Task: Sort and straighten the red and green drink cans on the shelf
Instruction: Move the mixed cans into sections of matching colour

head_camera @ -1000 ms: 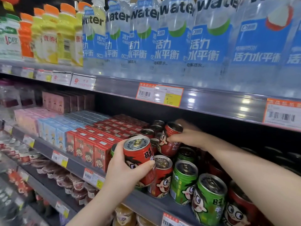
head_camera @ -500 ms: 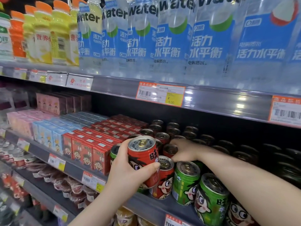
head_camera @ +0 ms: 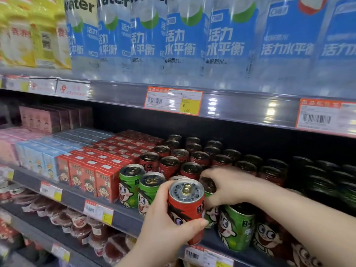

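Holding a red can (head_camera: 185,210) upright in the left hand (head_camera: 163,226), fingers wrapped closed around its side, just in front of the shelf edge (head_camera: 123,218) and clear of it; gripping a green can (head_camera: 210,191) from above with the right hand (head_camera: 229,186), right behind the red can. Probably swapping the two by colour, so worth lifting the green one straight up, avoiding knocking the green cans (head_camera: 140,186) left of the red can, then seating red behind with faces forward
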{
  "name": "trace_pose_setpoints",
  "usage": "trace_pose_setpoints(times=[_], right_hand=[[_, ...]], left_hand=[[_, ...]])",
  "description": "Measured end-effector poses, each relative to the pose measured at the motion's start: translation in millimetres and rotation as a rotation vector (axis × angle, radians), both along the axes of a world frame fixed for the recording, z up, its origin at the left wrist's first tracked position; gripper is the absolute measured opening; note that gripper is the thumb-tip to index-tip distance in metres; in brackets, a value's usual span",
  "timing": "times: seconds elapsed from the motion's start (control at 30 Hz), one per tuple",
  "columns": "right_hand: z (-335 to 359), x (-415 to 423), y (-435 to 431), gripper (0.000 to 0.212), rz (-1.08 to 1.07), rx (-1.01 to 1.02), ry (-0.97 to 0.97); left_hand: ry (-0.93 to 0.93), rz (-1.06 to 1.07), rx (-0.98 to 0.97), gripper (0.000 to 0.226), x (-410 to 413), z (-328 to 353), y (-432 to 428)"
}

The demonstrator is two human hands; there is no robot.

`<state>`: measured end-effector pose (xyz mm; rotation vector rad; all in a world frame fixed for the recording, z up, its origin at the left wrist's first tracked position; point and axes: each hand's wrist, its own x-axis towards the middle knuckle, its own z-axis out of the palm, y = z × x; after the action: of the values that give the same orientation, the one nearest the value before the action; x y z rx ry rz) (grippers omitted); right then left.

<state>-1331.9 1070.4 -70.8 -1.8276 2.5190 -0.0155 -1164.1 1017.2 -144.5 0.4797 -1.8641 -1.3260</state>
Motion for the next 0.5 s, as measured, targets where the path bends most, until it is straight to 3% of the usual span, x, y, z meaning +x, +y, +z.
trace_pose_setpoints(times=[0.23,0.5], right_hand=[[51.5,-17.5,31.3,0.077,-0.101,-0.452,-0.212],[41.2,-18.7,73.8,0.076,-0.169,-0.505,-0.136]], left_hand=[[-0.026,0.083,-0.051,0.073,-19.2,-14.9,10.9],[-0.013,0.214,-0.284,0.091,-49.5,-41.5,25.1]])
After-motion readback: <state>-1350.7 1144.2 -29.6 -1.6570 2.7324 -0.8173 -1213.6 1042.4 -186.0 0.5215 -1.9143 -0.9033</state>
